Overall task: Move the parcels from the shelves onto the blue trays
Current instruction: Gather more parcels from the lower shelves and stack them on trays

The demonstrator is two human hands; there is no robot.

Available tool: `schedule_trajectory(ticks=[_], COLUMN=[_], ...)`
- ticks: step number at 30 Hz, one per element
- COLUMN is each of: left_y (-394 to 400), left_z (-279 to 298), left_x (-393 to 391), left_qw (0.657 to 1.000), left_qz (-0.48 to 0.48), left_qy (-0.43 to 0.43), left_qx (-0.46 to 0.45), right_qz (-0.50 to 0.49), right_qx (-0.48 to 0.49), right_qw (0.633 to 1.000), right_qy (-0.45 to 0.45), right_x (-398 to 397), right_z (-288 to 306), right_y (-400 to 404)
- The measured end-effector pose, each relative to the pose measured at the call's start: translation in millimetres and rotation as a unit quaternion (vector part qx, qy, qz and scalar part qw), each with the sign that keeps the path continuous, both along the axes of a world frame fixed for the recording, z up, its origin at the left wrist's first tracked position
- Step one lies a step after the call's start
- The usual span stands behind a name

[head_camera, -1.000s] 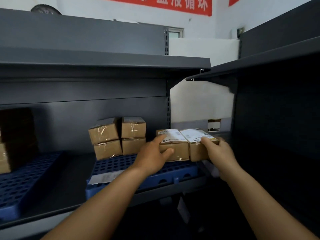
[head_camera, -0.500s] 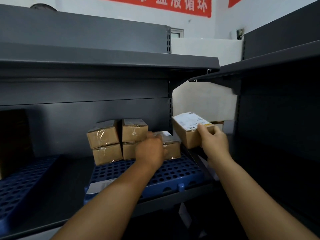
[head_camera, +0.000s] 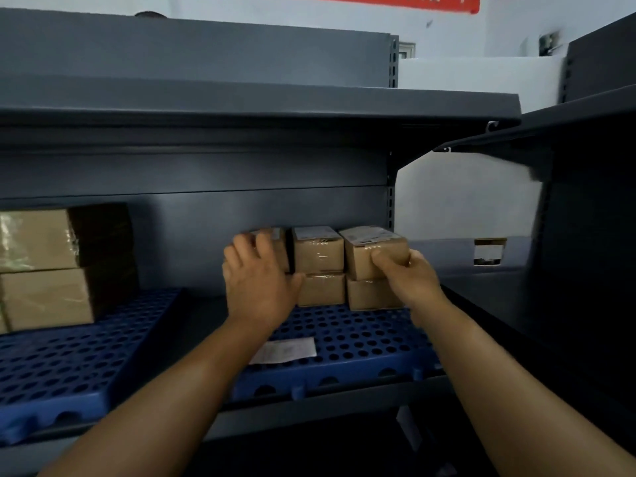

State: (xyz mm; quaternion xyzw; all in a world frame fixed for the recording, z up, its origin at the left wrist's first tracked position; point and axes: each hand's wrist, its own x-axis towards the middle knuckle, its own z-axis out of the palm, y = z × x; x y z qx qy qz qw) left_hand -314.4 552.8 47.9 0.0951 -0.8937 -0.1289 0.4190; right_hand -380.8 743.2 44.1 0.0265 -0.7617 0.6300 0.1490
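Small brown parcels stand in three stacks of two at the back of a blue perforated tray (head_camera: 361, 342) on the grey shelf. My right hand (head_camera: 409, 280) grips the top right parcel (head_camera: 371, 249), which has a white label and sits on a lower parcel (head_camera: 370, 293). My left hand (head_camera: 258, 284) lies spread flat against the left stack (head_camera: 278, 247) and hides most of it. The middle stack (head_camera: 318, 251) stands untouched between my hands.
A second blue tray (head_camera: 79, 359) at the left carries two larger stacked boxes (head_camera: 38, 266). A white paper slip (head_camera: 284, 351) lies on the right tray's front. The shelf above (head_camera: 258, 108) hangs low overhead. A dark shelf unit (head_camera: 592, 235) closes the right side.
My right hand carried the labelled parcel left and set it on top of the right parcel. My left hand slid from that lower parcel to the left stack. The view shifted right.
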Motion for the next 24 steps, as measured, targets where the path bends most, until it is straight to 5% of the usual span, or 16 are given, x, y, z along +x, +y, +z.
schedule_trajectory(ticks=[5, 9, 24], left_y=[-33, -52, -68], left_z=[-8, -15, -13], left_x=[-2, -15, -40], left_qw=[0.982, 0.911, 0.912], left_qz=[-0.029, -0.137, -0.182], left_qy=[-0.041, -0.065, -0.113], left_qx=[0.182, 0.384, 0.349], right_qz=[0.03, 0.028, 0.057], right_qx=[0.053, 0.073, 0.174], right_qw=[0.998, 0.997, 0.982], right_qy=[0.002, 0.017, 0.036], right_x=[-4, -11, -39], right_z=[-6, -5, -11], right_y=[-1, -3, 2])
